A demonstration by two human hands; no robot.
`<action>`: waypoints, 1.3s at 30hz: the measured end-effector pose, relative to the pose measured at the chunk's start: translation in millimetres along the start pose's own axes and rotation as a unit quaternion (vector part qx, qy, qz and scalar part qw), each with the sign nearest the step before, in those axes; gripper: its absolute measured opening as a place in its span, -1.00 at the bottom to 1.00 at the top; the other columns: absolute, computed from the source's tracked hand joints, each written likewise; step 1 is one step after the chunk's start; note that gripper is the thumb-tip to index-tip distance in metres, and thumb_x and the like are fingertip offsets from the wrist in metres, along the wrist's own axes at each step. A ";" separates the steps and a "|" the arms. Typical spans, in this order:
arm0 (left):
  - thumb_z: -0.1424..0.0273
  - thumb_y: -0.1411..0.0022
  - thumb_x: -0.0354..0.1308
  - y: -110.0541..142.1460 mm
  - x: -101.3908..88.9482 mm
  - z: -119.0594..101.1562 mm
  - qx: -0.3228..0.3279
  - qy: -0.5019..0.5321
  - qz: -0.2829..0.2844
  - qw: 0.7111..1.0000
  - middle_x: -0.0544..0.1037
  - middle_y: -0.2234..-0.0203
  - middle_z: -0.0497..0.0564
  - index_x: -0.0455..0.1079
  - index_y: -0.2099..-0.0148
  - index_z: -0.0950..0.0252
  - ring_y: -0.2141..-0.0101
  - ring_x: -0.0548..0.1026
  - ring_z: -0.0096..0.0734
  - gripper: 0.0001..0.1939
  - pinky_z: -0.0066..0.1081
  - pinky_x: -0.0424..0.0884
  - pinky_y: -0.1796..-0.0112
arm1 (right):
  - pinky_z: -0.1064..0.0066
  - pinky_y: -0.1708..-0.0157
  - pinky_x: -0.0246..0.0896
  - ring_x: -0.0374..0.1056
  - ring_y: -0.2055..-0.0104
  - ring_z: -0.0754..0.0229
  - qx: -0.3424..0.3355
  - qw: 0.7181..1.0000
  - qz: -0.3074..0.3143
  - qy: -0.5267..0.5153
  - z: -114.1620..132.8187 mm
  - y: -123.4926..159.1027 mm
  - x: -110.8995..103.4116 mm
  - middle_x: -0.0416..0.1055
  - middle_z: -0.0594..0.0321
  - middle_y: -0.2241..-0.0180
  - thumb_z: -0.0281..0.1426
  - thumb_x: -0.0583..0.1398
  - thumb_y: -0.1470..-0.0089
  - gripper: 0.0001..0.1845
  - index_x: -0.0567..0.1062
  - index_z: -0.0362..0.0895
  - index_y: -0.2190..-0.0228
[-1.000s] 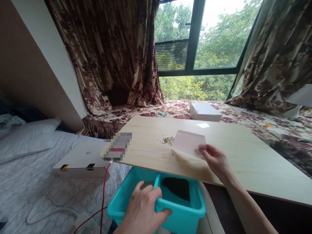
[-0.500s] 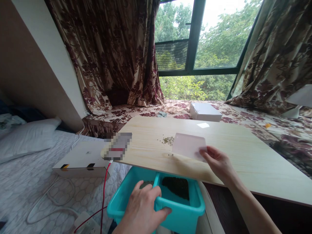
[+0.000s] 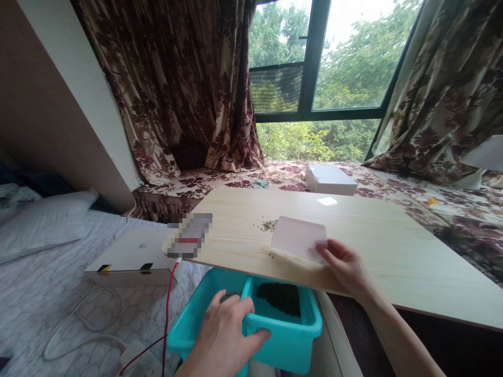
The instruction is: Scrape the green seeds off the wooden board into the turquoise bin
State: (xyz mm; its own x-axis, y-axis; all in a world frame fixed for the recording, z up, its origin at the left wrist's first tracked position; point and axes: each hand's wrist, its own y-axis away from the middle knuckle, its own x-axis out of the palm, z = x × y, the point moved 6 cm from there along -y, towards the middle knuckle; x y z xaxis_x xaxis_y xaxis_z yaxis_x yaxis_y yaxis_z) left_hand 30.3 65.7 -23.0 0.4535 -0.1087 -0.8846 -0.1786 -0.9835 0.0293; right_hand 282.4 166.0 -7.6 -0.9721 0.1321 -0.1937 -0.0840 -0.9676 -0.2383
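One left hand (image 3: 227,330), half-curled, grips the turquoise bin (image 3: 291,337) below the near edge of the tabletop (image 3: 396,251). Over the tabletop, the right hand (image 3: 348,264), nearly closed, pinches a pale sheet (image 3: 296,235). Grains (image 3: 269,225) lie on the tabletop's left half; a white box (image 3: 332,180) stands beyond it.

Granules (image 3: 269,226) left of sheet (image 3: 299,236)
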 end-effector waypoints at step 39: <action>0.46 -0.05 0.15 -5.4 40.2 -21.7 0.171 -0.131 -0.013 0.976 0.45 0.52 -0.12 0.42 0.34 0.13 0.48 0.49 -0.36 -0.89 -0.12 0.27 -0.05 | 0.32 0.31 0.34 0.48 0.32 0.06 0.005 0.987 -0.160 0.001 -7.8 -9.0 -23.4 0.59 0.10 0.35 -0.19 0.22 0.16 -0.70 0.53 -0.14 0.40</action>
State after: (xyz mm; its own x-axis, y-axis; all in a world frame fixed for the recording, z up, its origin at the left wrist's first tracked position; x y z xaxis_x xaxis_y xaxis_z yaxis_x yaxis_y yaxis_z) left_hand 68.5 63.4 -48.6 0.2306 0.0003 -0.9731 -0.4720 -0.8745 -0.1121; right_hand 307.7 173.3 -8.3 -0.8954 0.4313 -0.1109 -0.3885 -0.8783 -0.2785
